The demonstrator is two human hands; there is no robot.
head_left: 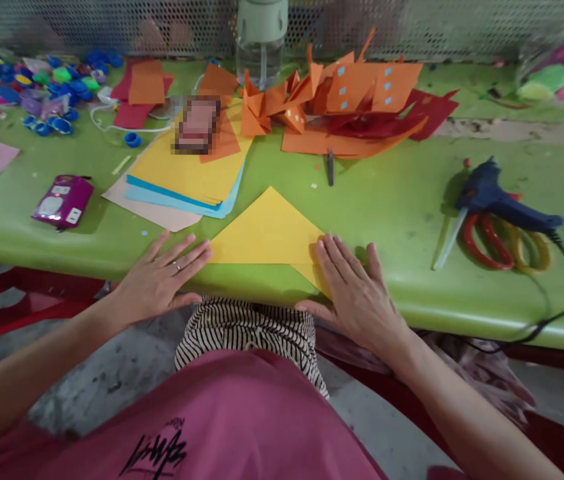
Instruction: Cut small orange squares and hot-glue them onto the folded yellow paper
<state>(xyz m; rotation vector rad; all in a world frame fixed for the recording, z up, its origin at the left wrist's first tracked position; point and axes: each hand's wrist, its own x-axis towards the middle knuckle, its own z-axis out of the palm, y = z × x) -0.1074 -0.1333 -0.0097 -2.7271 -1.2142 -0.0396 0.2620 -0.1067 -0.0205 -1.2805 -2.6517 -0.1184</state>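
Note:
A yellow sheet of paper (268,233), folded into a triangle, lies near the front edge of the green table with its point facing away from me. A strip of it sticks out below the fold at the right. My left hand (159,277) rests flat at the triangle's left corner, fingers stretched out, a ring on one finger. My right hand (355,287) lies over the right corner, fingers extended and pressing on the paper, hiding that corner. Neither hand grips anything.
Coloured sheets (197,167) with a blurred phone-like object (197,125) lie behind. Orange paper pieces (332,100) are heaped at the back. A glue gun (507,197) with a cable and red-handled scissors (485,247) sit right; a purple box (63,202) stands left.

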